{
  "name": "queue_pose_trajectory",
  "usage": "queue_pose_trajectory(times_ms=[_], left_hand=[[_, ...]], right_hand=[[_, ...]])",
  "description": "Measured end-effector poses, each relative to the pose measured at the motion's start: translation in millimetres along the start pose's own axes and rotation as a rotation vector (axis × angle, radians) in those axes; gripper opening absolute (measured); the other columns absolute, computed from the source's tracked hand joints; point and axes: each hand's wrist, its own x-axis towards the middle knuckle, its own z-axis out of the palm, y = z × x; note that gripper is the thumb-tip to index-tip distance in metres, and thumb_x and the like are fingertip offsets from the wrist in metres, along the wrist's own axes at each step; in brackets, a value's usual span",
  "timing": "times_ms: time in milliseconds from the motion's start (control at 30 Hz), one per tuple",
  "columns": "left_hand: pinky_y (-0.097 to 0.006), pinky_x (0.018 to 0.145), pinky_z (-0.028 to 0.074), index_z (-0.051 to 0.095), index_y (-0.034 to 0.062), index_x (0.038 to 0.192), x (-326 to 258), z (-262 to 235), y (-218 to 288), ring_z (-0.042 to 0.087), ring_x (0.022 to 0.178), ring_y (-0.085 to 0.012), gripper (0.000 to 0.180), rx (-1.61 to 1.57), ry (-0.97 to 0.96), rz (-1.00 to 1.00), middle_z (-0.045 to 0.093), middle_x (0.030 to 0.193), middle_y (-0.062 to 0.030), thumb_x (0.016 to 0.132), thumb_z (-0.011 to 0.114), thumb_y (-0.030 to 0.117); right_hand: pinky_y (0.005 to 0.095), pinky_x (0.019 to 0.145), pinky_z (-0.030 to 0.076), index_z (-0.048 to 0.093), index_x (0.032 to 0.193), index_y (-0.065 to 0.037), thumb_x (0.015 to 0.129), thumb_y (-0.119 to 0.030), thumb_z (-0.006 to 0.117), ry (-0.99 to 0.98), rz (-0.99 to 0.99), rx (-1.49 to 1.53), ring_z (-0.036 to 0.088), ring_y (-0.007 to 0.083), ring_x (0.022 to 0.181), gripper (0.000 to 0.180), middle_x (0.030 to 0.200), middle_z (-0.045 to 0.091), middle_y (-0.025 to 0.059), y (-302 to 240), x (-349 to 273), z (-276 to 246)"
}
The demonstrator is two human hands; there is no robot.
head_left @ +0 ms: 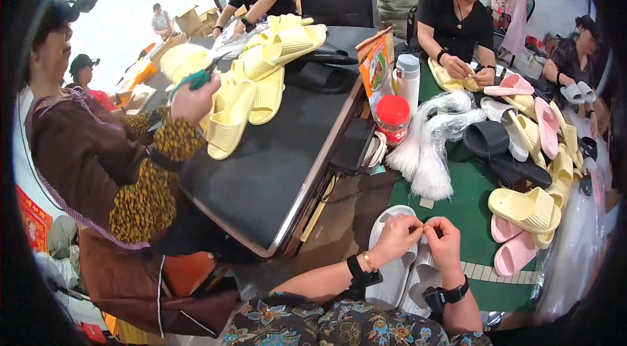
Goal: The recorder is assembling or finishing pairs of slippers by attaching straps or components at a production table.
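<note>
White slippers [398, 267] are showing pale beneath the left hand [396, 236] and right hand [444, 241]; both wrists are wearing black bands, the left also a gold bracelet [369, 262]. The sleeves [339, 326] are displaying a dark floral print. The mat [467, 205] is showing green, carrying yellow slippers [526, 209], pink slippers [516, 253] and black slippers [486, 139]. The table [274, 163] is presenting dark grey, with a yellow pile [261, 65] on it. The jar [393, 119] is wearing a red lid. The neighbouring person's sleeve [150, 182] is showing a mustard-and-brown pattern.
</note>
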Motion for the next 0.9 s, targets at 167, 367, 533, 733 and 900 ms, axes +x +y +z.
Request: queue_pose_trajectory(times_ms=[167,367,533,733,900], left_hand=[[-0.038,0.069,0.049,0.067,0.0001,0.088,-0.1,-1.4,9.4,0.063,0.078,-0.0280,0.013,-0.022,0.000,-0.041,0.066,0.081,-0.0145,0.085,0.066,0.013],[-0.038,0.066,0.049,0.066,0.0003,0.089,2.1,-1.9,11.6,0.063,0.073,-0.0280,0.011,-0.079,0.014,-0.031,0.065,0.079,-0.0145,0.085,0.066,0.011],[-0.038,0.064,0.048,0.065,-0.0001,0.087,-0.8,-0.1,4.3,0.062,0.070,-0.0273,0.010,-0.078,0.017,-0.008,0.063,0.076,-0.0143,0.084,0.065,0.009],[-0.038,0.067,0.048,0.066,0.0010,0.089,-6.0,-2.9,6.0,0.062,0.074,-0.0274,0.010,-0.081,-0.009,-0.046,0.064,0.078,-0.0140,0.083,0.066,0.009],[-0.043,0.101,0.040,0.060,0.0020,0.117,-7.6,-54.1,34.2,0.052,0.116,-0.0354,0.046,0.199,0.117,0.246,0.058,0.121,-0.0177,0.075,0.076,0.013]], right_hand=[[0.0208,0.061,0.043,0.062,0.084,-0.001,0.085,-0.003,0.064,0.064,0.035,0.057,0.052,0.0040,0.067,0.004,0.077,0.060,-0.0023,8.4,-0.2,-0.5],[0.0190,0.061,0.041,0.062,0.086,-0.002,0.088,-0.004,0.064,0.069,0.001,0.150,0.050,0.0023,0.067,0.003,0.078,0.060,-0.0047,3.6,1.6,-2.5],[0.0187,0.060,0.041,0.062,0.086,-0.002,0.088,-0.004,0.064,0.023,0.045,0.123,0.049,0.0021,0.067,0.004,0.078,0.059,-0.0051,7.2,0.9,-4.3],[0.0194,0.059,0.041,0.063,0.086,-0.001,0.087,-0.005,0.065,0.012,0.021,0.083,0.049,0.0025,0.066,0.005,0.076,0.059,-0.0046,5.2,-4.2,-0.9],[0.0270,0.074,0.050,0.066,0.102,0.000,0.084,-0.010,0.066,0.023,-0.027,-0.068,0.061,0.0112,0.081,0.021,0.090,0.067,0.0044,-0.5,-0.6,-17.2]])
